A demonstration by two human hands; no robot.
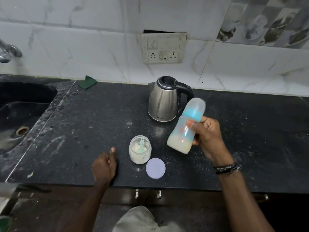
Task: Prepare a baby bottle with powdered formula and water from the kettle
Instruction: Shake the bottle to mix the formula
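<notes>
My right hand grips a clear baby bottle with a blue collar and a cap on, tilted above the black counter; milky liquid fills its lower end and the bottle looks blurred. A steel kettle with a black lid and handle stands just behind it. An open glass jar of white powder with a pale green scoop inside sits near the counter's front. Its lilac lid lies flat beside it. My left hand rests on the counter left of the jar, fingers curled under, thumb out, holding nothing.
A dark sink with a drain is set into the counter at the left, under a tap. A green scrub pad leans at the back wall. A socket panel hangs on the tiled wall above the kettle.
</notes>
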